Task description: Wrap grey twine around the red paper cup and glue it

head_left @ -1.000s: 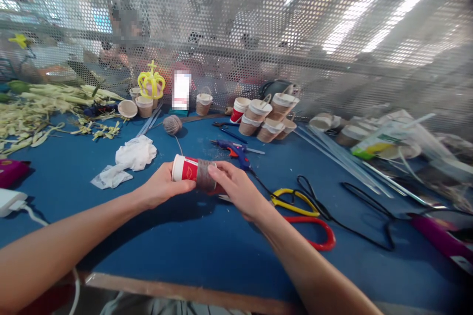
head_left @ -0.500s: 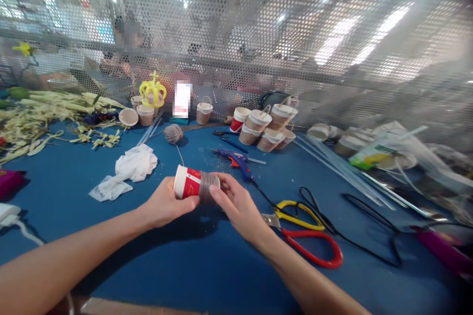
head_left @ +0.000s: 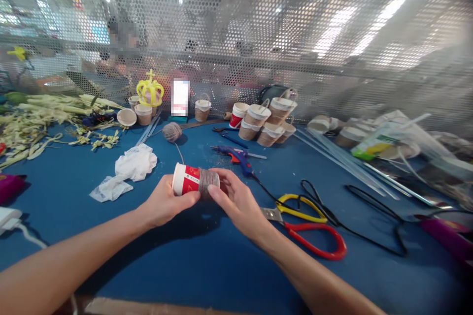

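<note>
Brown cups (head_left: 249, 131) near the desk's (head_left: 221, 266) back edge, scissors (head_left: 290, 228) by the right hand (head_left: 239, 203), it and left hand (head_left: 164, 201) curled round a paper cup (head_left: 190, 180) half-wrapped in yarn (head_left: 209, 181)

No legible text, print (head_left: 192, 177) on held cup (head_left: 189, 184) (tiny)
</note>
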`<state>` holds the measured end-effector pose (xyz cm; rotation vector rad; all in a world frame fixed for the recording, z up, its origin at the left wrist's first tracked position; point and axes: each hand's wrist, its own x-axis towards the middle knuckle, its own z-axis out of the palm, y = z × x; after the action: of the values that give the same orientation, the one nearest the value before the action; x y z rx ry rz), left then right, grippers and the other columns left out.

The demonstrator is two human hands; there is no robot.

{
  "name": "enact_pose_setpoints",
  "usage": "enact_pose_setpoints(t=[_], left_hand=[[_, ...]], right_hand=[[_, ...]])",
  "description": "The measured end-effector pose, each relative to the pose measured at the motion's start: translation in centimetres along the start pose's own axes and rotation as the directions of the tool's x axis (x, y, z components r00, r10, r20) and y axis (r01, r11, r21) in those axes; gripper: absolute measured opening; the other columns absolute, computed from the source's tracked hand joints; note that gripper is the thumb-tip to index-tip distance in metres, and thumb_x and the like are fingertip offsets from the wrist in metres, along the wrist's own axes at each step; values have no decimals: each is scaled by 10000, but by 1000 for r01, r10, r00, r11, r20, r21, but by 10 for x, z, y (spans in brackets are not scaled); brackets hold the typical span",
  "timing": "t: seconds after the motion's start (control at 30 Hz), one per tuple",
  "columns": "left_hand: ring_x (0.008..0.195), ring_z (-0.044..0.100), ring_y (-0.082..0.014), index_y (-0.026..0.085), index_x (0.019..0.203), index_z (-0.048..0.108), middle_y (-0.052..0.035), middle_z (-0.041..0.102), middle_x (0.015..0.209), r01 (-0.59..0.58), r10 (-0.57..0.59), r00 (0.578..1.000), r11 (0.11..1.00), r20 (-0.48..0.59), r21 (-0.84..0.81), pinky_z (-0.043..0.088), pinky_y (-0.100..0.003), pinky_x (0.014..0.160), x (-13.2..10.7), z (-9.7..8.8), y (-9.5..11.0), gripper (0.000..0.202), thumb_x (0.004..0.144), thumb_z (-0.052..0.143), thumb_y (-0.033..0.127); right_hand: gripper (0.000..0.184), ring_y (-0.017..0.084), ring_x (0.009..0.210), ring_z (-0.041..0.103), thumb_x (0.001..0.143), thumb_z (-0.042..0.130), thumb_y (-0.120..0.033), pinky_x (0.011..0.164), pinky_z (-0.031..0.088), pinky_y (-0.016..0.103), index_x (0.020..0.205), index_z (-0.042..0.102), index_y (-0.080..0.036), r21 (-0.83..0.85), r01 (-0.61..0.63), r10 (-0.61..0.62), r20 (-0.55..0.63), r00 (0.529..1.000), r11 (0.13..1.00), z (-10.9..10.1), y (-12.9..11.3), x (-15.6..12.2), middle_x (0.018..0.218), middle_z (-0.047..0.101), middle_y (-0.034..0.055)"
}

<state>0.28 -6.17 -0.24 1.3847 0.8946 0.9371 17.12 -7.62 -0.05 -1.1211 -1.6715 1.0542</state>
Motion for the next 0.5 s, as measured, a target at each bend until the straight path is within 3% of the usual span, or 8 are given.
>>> enact_pose_setpoints(t=[0.17, 0.27, 0.37, 0.5], left_hand=[[466, 351, -55, 114, 657, 580, 40, 464, 515, -6, 4, 999, 999, 42, 47, 282, -174, 441, -2, -3, 5, 129, 630, 620, 234], [518, 419, -66, 121, 763, 599, 25, 541, 599, -37, 41, 998, 997, 54, -73, 336, -173, 497, 3, -9, 5, 204, 622, 656, 258], [616, 506, -104, 112, 829, 609, -17, 602, 701, -34, 34, 999, 958, -4, -285, 394, -205, 589, 12, -15, 2, 268, 655, 631, 315], [511, 495, -99, 81, 722, 612, -26, 588, 602, 156, -145, 988, 898, 57, -412, 365, -204, 492, 21, -19, -1, 285, 673, 604, 362]], right_hand=[[308, 184, 903, 582, 797, 486, -299, 786, 482, 338, 1072, 397, -193, 4, 67, -67, -6, 998, 998, -1, 1, -1, 1005, 571, 86], [360, 184, 881, 580, 755, 526, -241, 792, 478, 348, 1079, 374, -197, -157, 170, -181, -59, 982, 973, -1, 4, 1, 1011, 552, 90], [424, 205, 944, 536, 681, 571, -179, 832, 449, 377, 1065, 390, -190, -401, 310, -365, -67, 929, 862, -2, 5, 3, 1034, 516, 102], [435, 216, 1053, 466, 668, 558, -133, 881, 412, 391, 1071, 404, -190, -531, 482, -525, 80, 847, 697, -2, 1, 3, 1093, 486, 118]])
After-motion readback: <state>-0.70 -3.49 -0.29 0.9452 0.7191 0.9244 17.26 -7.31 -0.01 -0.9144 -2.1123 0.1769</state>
